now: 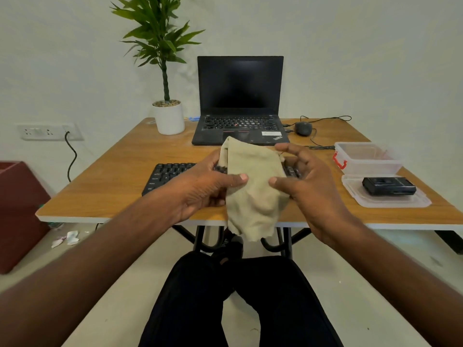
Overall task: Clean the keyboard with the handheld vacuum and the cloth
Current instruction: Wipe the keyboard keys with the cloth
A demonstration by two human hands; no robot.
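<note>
You've got the cloth (253, 189) up in both hands, above the tabletop's (105, 186) near edge & in front of the keyboard (166, 175). Left hand (209, 186) grips its left side, thumb pressed on the front, fingers curled behind. Right hand (304, 181) has its thumb on the cloth's right side; fingers spread & bent behind it, so a loose hold, not a firm grip. Cloth hangs down past the edge. Keyboard lies flat on the tabletop, mid part hidden behind cloth & hands. Laptop (239, 101) open behind it, screen dark; plant (166, 96) to its left, mouse (303, 128) to its right. At right: clear box (367, 157), & a black device (388, 186) on its lid (398, 201) — can't tell if that's the vacuum.
</note>
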